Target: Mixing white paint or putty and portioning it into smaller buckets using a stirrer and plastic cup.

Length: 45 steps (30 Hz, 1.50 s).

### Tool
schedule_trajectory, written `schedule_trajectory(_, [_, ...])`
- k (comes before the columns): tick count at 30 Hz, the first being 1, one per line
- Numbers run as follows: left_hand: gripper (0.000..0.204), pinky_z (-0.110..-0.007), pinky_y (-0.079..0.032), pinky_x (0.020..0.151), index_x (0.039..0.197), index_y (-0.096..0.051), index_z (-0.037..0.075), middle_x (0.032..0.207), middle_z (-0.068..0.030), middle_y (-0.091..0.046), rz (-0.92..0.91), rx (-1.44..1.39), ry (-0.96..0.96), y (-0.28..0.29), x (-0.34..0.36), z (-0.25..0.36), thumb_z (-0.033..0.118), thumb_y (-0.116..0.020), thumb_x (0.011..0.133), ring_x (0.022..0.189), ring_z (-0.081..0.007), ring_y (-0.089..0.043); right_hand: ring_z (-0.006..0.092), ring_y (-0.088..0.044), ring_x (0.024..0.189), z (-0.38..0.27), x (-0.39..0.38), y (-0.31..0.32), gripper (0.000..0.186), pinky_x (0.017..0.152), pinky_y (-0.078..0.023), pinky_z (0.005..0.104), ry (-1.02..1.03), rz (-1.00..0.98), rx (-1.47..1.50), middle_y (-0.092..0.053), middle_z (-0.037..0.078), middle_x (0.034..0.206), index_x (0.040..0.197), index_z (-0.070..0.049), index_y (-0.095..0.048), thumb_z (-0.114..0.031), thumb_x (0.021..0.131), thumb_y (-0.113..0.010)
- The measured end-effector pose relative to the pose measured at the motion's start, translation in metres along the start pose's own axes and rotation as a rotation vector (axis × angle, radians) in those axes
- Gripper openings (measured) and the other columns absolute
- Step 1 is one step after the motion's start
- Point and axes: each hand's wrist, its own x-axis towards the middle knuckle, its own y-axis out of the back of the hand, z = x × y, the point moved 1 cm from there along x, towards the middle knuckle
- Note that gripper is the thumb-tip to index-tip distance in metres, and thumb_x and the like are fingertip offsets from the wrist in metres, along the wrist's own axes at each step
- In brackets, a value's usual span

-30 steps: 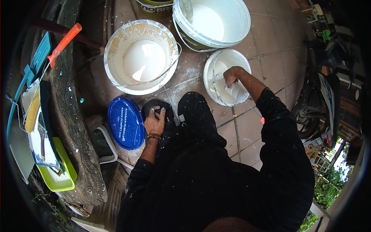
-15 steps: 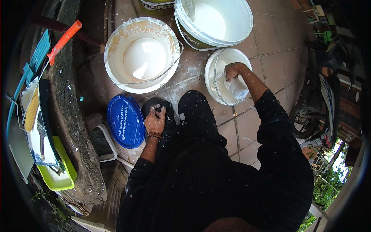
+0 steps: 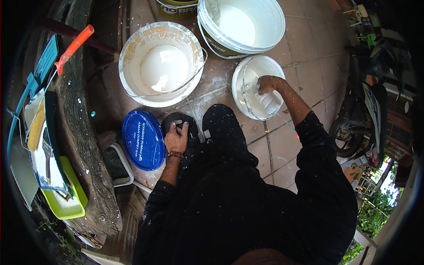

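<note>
My right hand [image 3: 268, 85] is closed on a translucent plastic container [image 3: 269, 102], which lies tilted inside a small white bucket [image 3: 243, 64] of white liquid with a wire handle. My left hand [image 3: 176, 137] rests on my dark-clad left knee, fingers apart, holding nothing. Beside it lies a blue oval lid [image 3: 141, 139]. A wide white bucket [image 3: 129, 66] with stained inner walls holds white liquid at the upper middle. A larger white bucket [image 3: 276, 20] of white paint stands behind the small one, next to a partly cut-off olive bucket [image 3: 176, 11].
At left, a weathered timber [image 3: 95, 185] bears a lime paint tray [image 3: 66, 212], a roller [image 3: 35, 126], orange handle [image 3: 75, 48] and cyan tool [image 3: 46, 57]. A grey tub [image 3: 126, 176] sits below. A motorbike [image 3: 362, 123] stands at right on the tiles [image 3: 309, 53].
My right hand and the container have shifted slightly inside the small bucket, the container now sitting at a somewhat different tilt. My left hand stays on my knee.
</note>
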Motion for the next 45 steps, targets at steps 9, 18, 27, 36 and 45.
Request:
schedule_trajectory(9, [0.039, -0.042, -0.051, 0.067, 0.11, -0.065, 0.012, 0.069, -0.0076, -0.066, 0.02, 0.012, 0.01, 0.005, -0.004, -0.001, 0.046, -0.065, 0.092, 0.068, -0.0303, -0.067, 0.0399, -0.067, 0.083, -0.016, -0.08, -0.003, 0.036, 0.08, -0.052, 0.0449, -0.078, 0.197, 0.151, -0.069, 0.026, 0.091, 0.089, 0.005, -0.07, -0.028, 0.074, -0.073])
schedule_trajectory(18, [0.039, -0.044, -0.051, 0.069, 0.111, -0.066, 0.013, 0.073, -0.0096, -0.068, 0.011, 0.021, 0.0, 0.005, -0.007, -0.002, 0.047, -0.062, 0.093, 0.073, -0.0329, -0.068, 0.0388, -0.067, 0.085, -0.014, -0.128, -0.01, 0.025, 0.081, -0.053, 0.044, -0.125, 0.324, 0.109, -0.069, 0.023, 0.093, 0.091, 0.0, -0.071, -0.02, 0.075, -0.072])
schedule_trajectory(27, [0.038, -0.043, -0.051, 0.067, 0.11, -0.065, 0.012, 0.069, -0.0081, -0.066, 0.041, 0.02, -0.032, 0.002, -0.004, -0.004, 0.045, -0.065, 0.092, 0.069, -0.0303, -0.067, 0.0392, -0.067, 0.085, -0.033, -0.177, 0.001, 0.02, 0.081, -0.053, 0.0438, -0.114, 0.451, 0.171, -0.069, 0.023, 0.092, 0.092, 0.002, -0.069, -0.01, 0.076, -0.07])
schedule_trajectory(36, [0.039, -0.042, -0.051, 0.067, 0.111, -0.065, 0.012, 0.07, -0.0075, -0.066, 0.051, 0.004, -0.015, 0.006, -0.008, -0.008, 0.046, -0.065, 0.092, 0.068, -0.0292, -0.067, 0.0361, -0.067, 0.097, -0.072, -0.264, 0.11, 0.031, 0.089, -0.052, 0.041, -0.227, 0.454, 0.234, -0.069, 0.022, 0.105, 0.102, 0.0, -0.071, -0.016, 0.076, -0.074])
schedule_trajectory(45, [0.04, -0.043, -0.051, 0.067, 0.11, -0.065, 0.011, 0.069, -0.0073, -0.066, 0.03, -0.02, -0.008, 0.003, -0.004, -0.005, 0.046, -0.066, 0.091, 0.068, -0.0298, -0.067, 0.0331, -0.063, 0.109, -0.085, -0.294, 0.191, 0.04, 0.098, -0.049, 0.0392, -0.4, 0.477, -0.062, -0.066, 0.017, 0.116, 0.114, -0.006, -0.07, -0.021, 0.078, -0.077])
